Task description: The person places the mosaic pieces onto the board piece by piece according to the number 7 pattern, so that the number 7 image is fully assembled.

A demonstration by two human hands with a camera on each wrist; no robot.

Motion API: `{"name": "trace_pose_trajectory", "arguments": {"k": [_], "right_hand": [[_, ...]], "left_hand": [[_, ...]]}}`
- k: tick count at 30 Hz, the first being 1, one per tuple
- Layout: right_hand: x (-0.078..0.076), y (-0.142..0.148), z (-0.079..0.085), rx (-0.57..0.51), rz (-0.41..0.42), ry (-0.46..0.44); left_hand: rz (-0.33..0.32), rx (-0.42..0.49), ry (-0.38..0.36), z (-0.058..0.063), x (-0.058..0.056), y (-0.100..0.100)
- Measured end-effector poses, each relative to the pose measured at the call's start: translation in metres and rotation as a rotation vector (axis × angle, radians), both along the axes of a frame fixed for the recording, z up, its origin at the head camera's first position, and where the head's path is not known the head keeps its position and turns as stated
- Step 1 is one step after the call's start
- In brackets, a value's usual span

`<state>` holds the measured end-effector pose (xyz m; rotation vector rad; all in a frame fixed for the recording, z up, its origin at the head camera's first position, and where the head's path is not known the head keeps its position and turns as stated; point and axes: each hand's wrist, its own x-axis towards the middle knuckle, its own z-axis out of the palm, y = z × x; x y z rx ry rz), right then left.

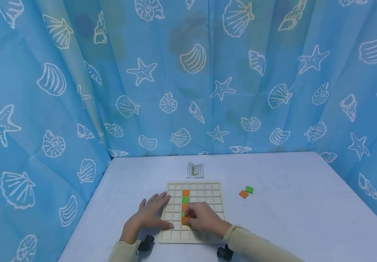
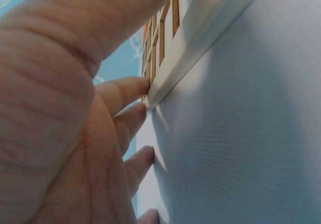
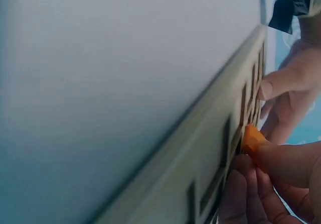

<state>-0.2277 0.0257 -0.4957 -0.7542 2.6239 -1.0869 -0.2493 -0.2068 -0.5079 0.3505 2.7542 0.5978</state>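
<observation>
A pale square grid board lies on the table before me. Down one of its columns run an orange tile, a green tile, and then another orange and another green one, partly covered by fingers. My right hand pinches the lowest orange square tile between thumb and fingers, tilted at the grid in the right wrist view. At the board's left side, my left hand is spread, its thumb over the grid cells and its fingers along the edge.
A small creased card with a printed grid lies beyond the board. To the board's right are a loose orange tile and a loose green tile on the white table. A blue shell-patterned curtain hangs behind.
</observation>
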Motion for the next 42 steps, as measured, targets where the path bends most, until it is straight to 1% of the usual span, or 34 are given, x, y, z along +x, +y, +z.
{"name": "trace_pose_trajectory", "arguments": {"k": [5, 8, 11, 16, 22, 25, 30, 32, 35, 38, 40, 42], "right_hand": [[0.000, 0.002, -0.003, 0.044, 0.015, 0.015], [-0.001, 0.004, -0.006, 0.032, 0.007, -0.012], [-0.003, 0.006, -0.009, 0.000, -0.011, -0.067], [-0.005, 0.010, -0.012, -0.021, -0.014, -0.092], [-0.006, 0.012, -0.009, -0.037, -0.024, -0.148], [-0.007, 0.012, -0.005, -0.051, -0.007, -0.172], [-0.008, 0.015, 0.004, -0.104, 0.032, -0.222], [-0.009, 0.018, 0.008, -0.120, 0.054, -0.230], [-0.015, 0.028, 0.016, -0.128, 0.090, -0.217], [-0.025, 0.043, 0.023, -0.136, 0.110, -0.154], [-0.032, 0.057, 0.027, -0.136, 0.090, -0.102], [-0.040, 0.073, 0.031, -0.135, 0.039, -0.052]], "left_hand": [[0.006, 0.012, 0.017, -0.004, -0.004, 0.001], [0.009, 0.004, 0.024, -0.004, -0.005, 0.002], [0.006, -0.001, 0.024, -0.002, -0.004, 0.004], [-0.008, -0.007, 0.000, 0.003, -0.002, 0.007], [0.002, -0.011, -0.008, 0.009, -0.001, 0.009], [0.007, -0.011, -0.011, 0.010, 0.000, 0.007], [0.011, 0.013, -0.016, 0.007, 0.003, 0.005], [0.009, 0.008, -0.025, 0.005, 0.004, 0.004], [0.012, 0.014, -0.016, 0.004, 0.004, 0.003], [0.021, 0.025, -0.003, 0.005, 0.005, 0.002], [0.020, 0.031, 0.005, 0.005, 0.005, 0.002], [0.012, 0.027, 0.003, 0.004, 0.004, 0.002]]}}
